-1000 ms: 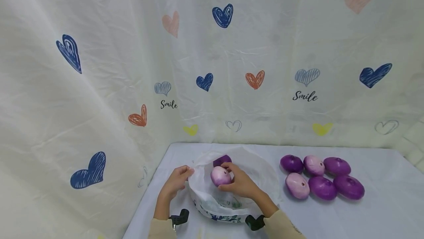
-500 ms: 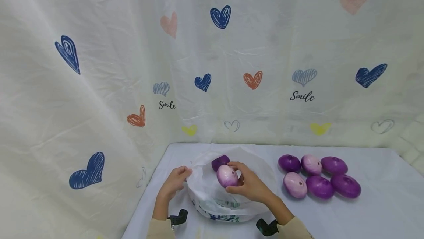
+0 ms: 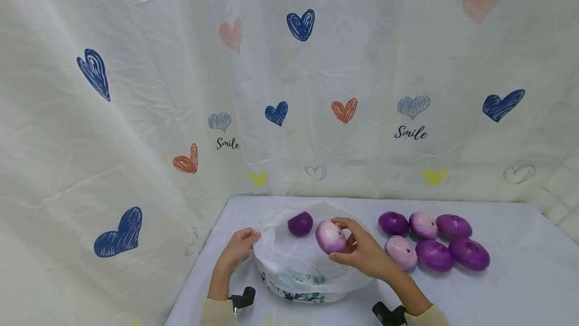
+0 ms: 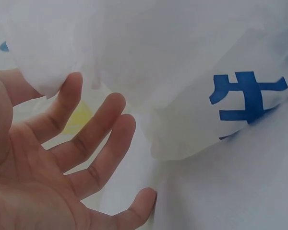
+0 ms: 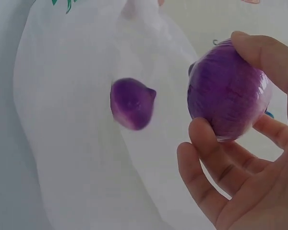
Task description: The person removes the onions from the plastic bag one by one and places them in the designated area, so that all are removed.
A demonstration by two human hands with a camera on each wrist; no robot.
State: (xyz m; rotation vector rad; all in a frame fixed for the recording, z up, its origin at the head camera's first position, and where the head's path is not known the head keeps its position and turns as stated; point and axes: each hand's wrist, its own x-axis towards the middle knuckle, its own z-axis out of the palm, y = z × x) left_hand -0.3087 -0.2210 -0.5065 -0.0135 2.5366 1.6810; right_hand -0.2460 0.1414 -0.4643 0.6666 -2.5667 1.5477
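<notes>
In my right hand [image 3: 364,250] I hold a pale purple onion [image 3: 330,237], gripped between thumb and fingers above the right side of a white plastic bag [image 3: 289,260]. The right wrist view shows the same onion [image 5: 228,91] up close, its skin glossy. My left hand [image 3: 237,250] pinches the bag's left rim between thumb and index finger; in the left wrist view the other fingers of this hand [image 4: 62,148] are spread. Inside the open bag lies a dark purple onion [image 3: 300,224]. Blue and green print runs along the bag's lower front.
To the right of the bag, several onions [image 3: 434,255], dark and pale purple, sit in two rows on the white-covered table [image 3: 520,286]. Behind the table hangs a white curtain [image 3: 371,55] printed with hearts. Each wrist carries a black camera mount [image 3: 244,297].
My right hand has lifted the pale onion and carried it rightward from the bag's middle. More of the dark onion inside now shows. The left hand stays at the bag's rim.
</notes>
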